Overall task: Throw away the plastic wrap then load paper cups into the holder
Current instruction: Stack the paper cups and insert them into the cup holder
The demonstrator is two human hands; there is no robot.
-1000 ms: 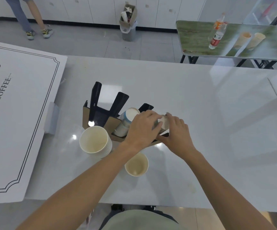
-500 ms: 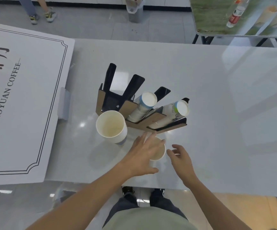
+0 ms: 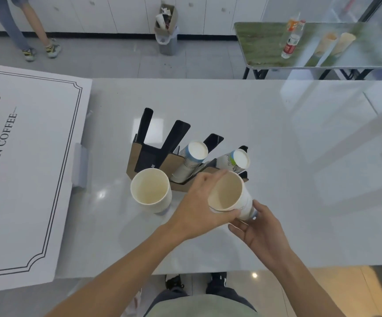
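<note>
A black and cardboard cup holder (image 3: 153,156) stands on the white table (image 3: 277,179). Two stacks of paper cups lie bottom-up in its right slots, one (image 3: 191,160) in the middle and one (image 3: 234,160) at the far right. My left hand (image 3: 199,207) grips a stack of paper cups (image 3: 230,196) near the rim, lifted off the table and tilted with the mouth towards me. My right hand (image 3: 258,227) is under the stack's lower end, fingers spread and touching it. A larger stack of cups (image 3: 151,189) stands upright in front of the holder's left end.
A large white sign board (image 3: 25,168) with coffee lettering covers the table's left part. Beyond the table are a bin with a cardboard box (image 3: 167,30), a green side table (image 3: 277,42) with bottles and cups, and a person's legs (image 3: 32,30) at the far left.
My left hand left the holder, came down to the small stack on the table and lifted it, tilting it. My right hand moved in beneath it. The camera view shifted.
</note>
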